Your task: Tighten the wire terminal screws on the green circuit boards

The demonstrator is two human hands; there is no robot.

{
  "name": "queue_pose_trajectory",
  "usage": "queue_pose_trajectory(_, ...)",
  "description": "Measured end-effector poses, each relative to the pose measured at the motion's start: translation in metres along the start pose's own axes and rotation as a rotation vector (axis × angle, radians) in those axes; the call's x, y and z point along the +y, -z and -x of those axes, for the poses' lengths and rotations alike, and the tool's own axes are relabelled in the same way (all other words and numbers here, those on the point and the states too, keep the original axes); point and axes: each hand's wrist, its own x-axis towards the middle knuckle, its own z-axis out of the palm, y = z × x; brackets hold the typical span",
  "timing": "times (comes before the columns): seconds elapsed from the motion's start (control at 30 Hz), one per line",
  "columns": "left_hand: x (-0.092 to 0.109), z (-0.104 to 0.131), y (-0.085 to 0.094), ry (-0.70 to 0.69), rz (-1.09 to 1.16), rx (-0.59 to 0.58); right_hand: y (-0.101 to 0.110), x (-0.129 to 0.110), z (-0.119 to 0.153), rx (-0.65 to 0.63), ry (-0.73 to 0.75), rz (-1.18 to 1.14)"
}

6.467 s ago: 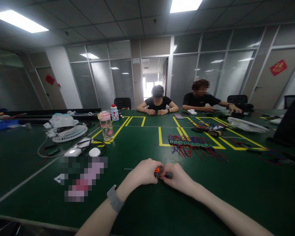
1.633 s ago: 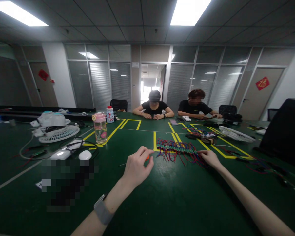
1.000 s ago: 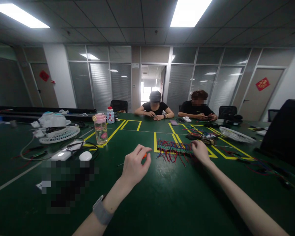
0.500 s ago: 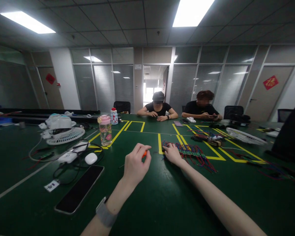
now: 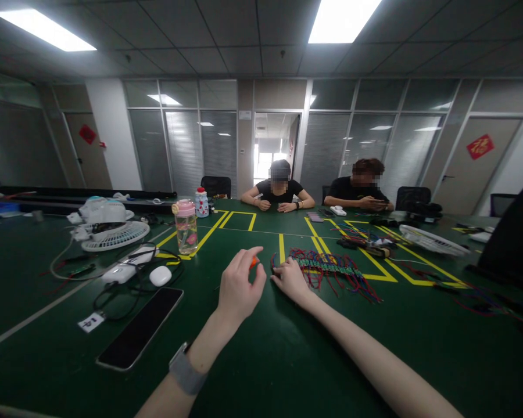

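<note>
Your left hand (image 5: 240, 283) loosely holds the orange tool (image 5: 253, 262) — right hand (image 5: 293, 281) half-curled at the boards (image 5: 331, 267), grip unclear.

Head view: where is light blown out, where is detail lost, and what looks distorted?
In the head view, the two ceiling lights glare white, the dark object at the right edge shows little detail, the right-hand door leans, likely wide-angle distortion, and the wired circuit boards look soft.
</note>
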Motion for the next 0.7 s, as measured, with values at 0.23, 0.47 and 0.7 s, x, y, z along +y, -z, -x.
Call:
queue_pose_trajectory(0.23,-0.002,-0.002,-0.003,0.189,0.354,0.135,0.012,-0.027,0.059,-0.101,0.279,-0.225)
queue_pose_trajectory(0.47,0.017,0.006,-0.025,0.395,0.994,0.051,0.037,-0.027,0.116,-0.155,0.408,-0.532)
queue_pose_trajectory(0.7,0.028,0.024,-0.042,0.39,1.062,-0.069,0.023,-0.022,0.108,-0.088,0.269,-0.709)
